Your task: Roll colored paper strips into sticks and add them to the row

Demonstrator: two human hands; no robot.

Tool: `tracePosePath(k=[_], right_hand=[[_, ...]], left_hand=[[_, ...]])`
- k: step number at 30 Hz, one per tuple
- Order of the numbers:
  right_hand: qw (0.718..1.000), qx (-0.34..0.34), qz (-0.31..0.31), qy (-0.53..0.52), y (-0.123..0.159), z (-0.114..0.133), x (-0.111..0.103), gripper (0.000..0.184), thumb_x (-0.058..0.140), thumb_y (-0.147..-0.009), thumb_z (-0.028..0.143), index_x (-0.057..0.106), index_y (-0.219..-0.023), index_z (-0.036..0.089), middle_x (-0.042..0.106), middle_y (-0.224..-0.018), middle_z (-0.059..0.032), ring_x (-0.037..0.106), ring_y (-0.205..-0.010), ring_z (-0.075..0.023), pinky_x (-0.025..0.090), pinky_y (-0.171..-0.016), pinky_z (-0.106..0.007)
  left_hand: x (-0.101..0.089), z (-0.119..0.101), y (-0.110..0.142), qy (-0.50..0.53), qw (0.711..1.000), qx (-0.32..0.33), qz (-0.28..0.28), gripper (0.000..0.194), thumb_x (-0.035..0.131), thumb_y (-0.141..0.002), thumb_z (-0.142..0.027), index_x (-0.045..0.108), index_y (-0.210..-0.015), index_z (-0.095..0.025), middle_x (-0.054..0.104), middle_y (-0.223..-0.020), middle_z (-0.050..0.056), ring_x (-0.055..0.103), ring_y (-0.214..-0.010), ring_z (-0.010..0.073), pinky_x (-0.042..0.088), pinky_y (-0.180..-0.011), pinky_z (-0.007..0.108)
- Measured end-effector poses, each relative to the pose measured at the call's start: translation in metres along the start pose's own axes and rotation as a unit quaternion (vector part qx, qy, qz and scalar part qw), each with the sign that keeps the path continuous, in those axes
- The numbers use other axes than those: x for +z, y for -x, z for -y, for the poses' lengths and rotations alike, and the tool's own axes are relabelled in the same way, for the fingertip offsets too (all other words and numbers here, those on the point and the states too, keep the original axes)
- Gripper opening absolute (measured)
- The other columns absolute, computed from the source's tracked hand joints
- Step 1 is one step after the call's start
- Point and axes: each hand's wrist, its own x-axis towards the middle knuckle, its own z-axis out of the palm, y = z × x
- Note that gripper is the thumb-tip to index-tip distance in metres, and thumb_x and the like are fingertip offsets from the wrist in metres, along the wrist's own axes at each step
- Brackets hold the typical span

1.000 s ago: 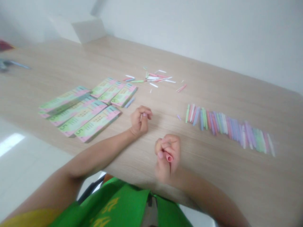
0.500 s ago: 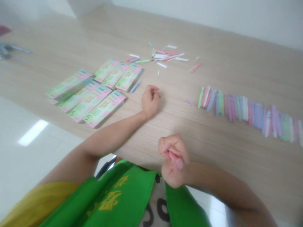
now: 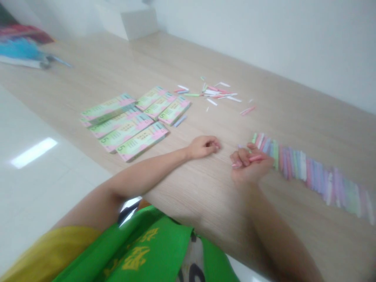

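Observation:
My right hand [image 3: 249, 164] is closed around a pink chalk stick [image 3: 256, 157], whose ends show between the fingers. It hovers at the left end of a long row of coloured chalk sticks [image 3: 296, 162] and covers part of it. My left hand [image 3: 204, 147] rests on the table with its fingers curled in; whether anything is inside them I cannot make out. Left of it lie several flat green-and-pink boxes [image 3: 143, 141] in two groups. A bluish chalk stick [image 3: 180, 121] lies beside the boxes.
A loose heap of thin white, pink and green pieces [image 3: 219, 93] lies towards the back of the table [image 3: 176, 188]. A white block [image 3: 139, 23] stands against the wall. Blue and red items [image 3: 22, 49] are at the far left.
My right hand has moved from near my body forward and right to the chalk row, still holding the pink stick. My left hand has shifted slightly right. The camera view has tilted.

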Motion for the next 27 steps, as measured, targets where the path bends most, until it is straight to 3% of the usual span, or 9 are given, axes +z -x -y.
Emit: tracePosePath(k=[3,5,9,12,15,17,22,27], right_hand=[[1.0,-0.026,-0.003,-0.004,0.001,0.002,0.002,0.008,0.044,-0.072,0.03,0.046,-0.07,0.022,0.025,-0.041,0.0105,0.023,-0.036,-0.0078,0.022,-0.039,-0.021],[0.999,-0.037,0.0,0.0,0.007,-0.001,0.004,0.006,0.046,-0.072,0.029,0.046,-0.071,0.023,0.029,-0.043,0.01,0.026,-0.037,-0.008,0.023,-0.039,-0.021],[0.995,-0.089,0.025,0.044,0.022,-0.015,0.005,0.008,0.047,-0.077,0.031,0.048,-0.078,0.023,0.032,-0.045,0.0103,0.029,-0.039,-0.0091,0.025,-0.039,-0.021],[0.983,-0.151,0.046,0.091,0.029,-0.028,0.002,0.016,0.047,-0.082,0.036,0.053,-0.084,0.022,0.039,-0.049,0.0087,0.038,-0.044,-0.0101,0.033,-0.046,-0.023],[0.97,-0.191,0.046,0.141,0.03,-0.036,-0.001,0.028,0.041,-0.088,0.041,0.055,-0.075,0.02,0.051,-0.061,0.0029,0.054,-0.061,-0.0137,0.042,-0.06,-0.029],[0.971,-0.185,0.049,0.146,0.03,-0.038,-0.002,0.035,0.039,-0.091,0.041,0.051,-0.065,0.019,0.051,-0.062,0.0017,0.056,-0.064,-0.014,0.043,-0.064,-0.03],[0.991,-0.086,0.034,0.092,0.026,-0.028,-0.004,0.035,0.044,-0.088,0.04,0.039,-0.059,0.02,0.031,-0.051,0.0077,0.03,-0.045,-0.0081,0.027,-0.047,-0.022],[0.995,-0.028,0.035,0.092,0.016,-0.013,-0.004,0.033,0.046,-0.082,0.045,0.038,-0.059,0.022,0.024,-0.046,0.0102,0.015,-0.041,-0.0071,0.013,-0.041,-0.021]], left_hand=[[0.012,-0.006,0.006,0.09,0.981,0.098,0.14,0.025,0.055,-0.087,-0.03,0.066,-0.101,-0.012,0.07,-0.094,0.009,0.063,-0.087,0.0154,0.046,-0.08,0.026],[0.02,-0.013,0.01,0.087,0.975,0.141,0.151,0.024,0.059,-0.085,-0.029,0.067,-0.101,-0.013,0.068,-0.1,0.011,0.061,-0.096,0.0174,0.045,-0.088,0.028],[0.029,-0.023,0.015,0.067,0.976,0.174,0.114,0.022,0.063,-0.084,-0.029,0.067,-0.097,-0.012,0.066,-0.093,0.012,0.059,-0.095,0.019,0.045,-0.091,0.031],[0.03,-0.023,0.017,0.06,0.978,0.179,0.09,0.023,0.06,-0.087,-0.032,0.067,-0.092,-0.011,0.066,-0.086,0.01,0.058,-0.09,0.0178,0.044,-0.087,0.03],[0.031,-0.017,0.017,0.058,0.983,0.171,0.044,0.027,0.057,-0.089,-0.037,0.067,-0.089,-0.012,0.064,-0.083,0.008,0.057,-0.085,0.0163,0.044,-0.081,0.028],[0.03,-0.015,0.017,0.051,0.985,0.158,0.039,0.029,0.056,-0.088,-0.039,0.067,-0.084,-0.012,0.062,-0.079,0.006,0.056,-0.081,0.0153,0.044,-0.078,0.027],[0.028,-0.02,0.017,0.004,0.995,0.094,0.034,0.032,0.063,-0.082,-0.044,0.069,-0.091,-0.014,0.064,-0.081,0.006,0.055,-0.076,0.0153,0.043,-0.069,0.025],[0.019,-0.013,0.006,-0.092,0.992,0.04,-0.072,0.018,0.057,-0.083,-0.027,0.07,-0.09,-0.017,0.068,-0.085,0.006,0.057,-0.082,0.0172,0.045,-0.078,0.029]])
